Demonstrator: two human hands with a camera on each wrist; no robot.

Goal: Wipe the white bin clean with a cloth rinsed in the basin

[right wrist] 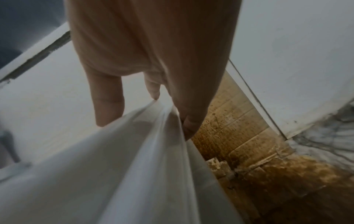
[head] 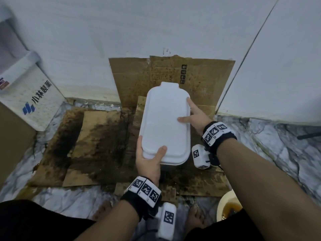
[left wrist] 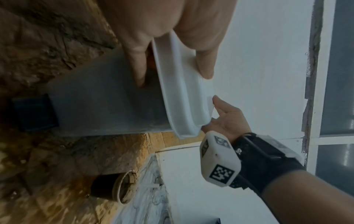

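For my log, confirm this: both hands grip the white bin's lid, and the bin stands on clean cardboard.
Wrong in one respect: the cardboard is badly stained, not clean, as the head view shows. The rest holds: the left hand and right hand grip the lid of the bin.

White bin [head: 165,122] smooth matt plastic; cardboard [head: 97,136] rough, stained; floor [head: 278,145] glossy marble.

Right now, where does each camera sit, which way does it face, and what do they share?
Head: above, looking down at the white bin, left hand, right hand, forearms, feet.
Left wrist: beside the bin's near end, showing left fingers under the rim, the right hand opposite.
Right wrist: along the right fingers on the lid edge.
All share the bin and stained cardboard.
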